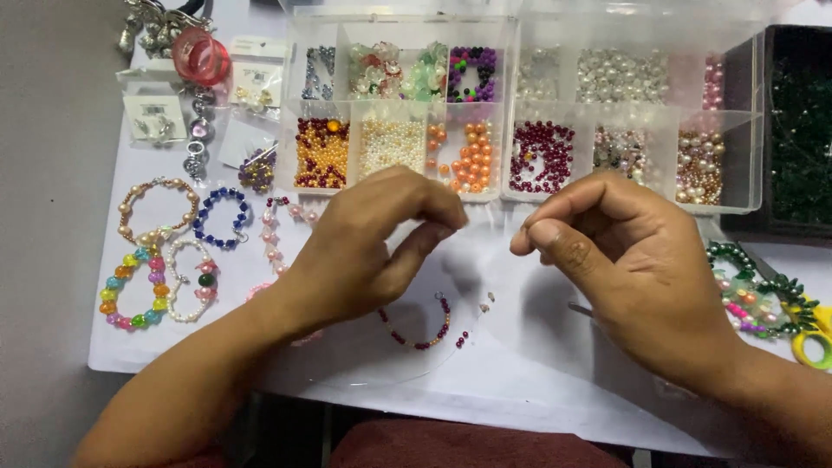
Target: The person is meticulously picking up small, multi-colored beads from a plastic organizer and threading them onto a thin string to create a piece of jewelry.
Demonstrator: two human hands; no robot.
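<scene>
My left hand (373, 247) hovers over the white table with fingertips pinched together, apparently on a thin clear thread that is hard to see. My right hand (628, 260) faces it, thumb and forefinger also pinched, a small gap between the two hands. Below my left hand lies a half-strung strand of dark red and small beads (422, 334), with loose beads (463, 338) beside it. A clear bead organiser (520, 199) with many compartments stands just beyond both hands.
Finished bracelets lie at left: a rainbow one (132, 290), a white one (191, 282), a blue one (221, 218), a peach one (156, 208). Green beaded pieces (754, 290) and yellow scissor handles (815, 338) sit at right. A dark box (802, 130) stands at far right.
</scene>
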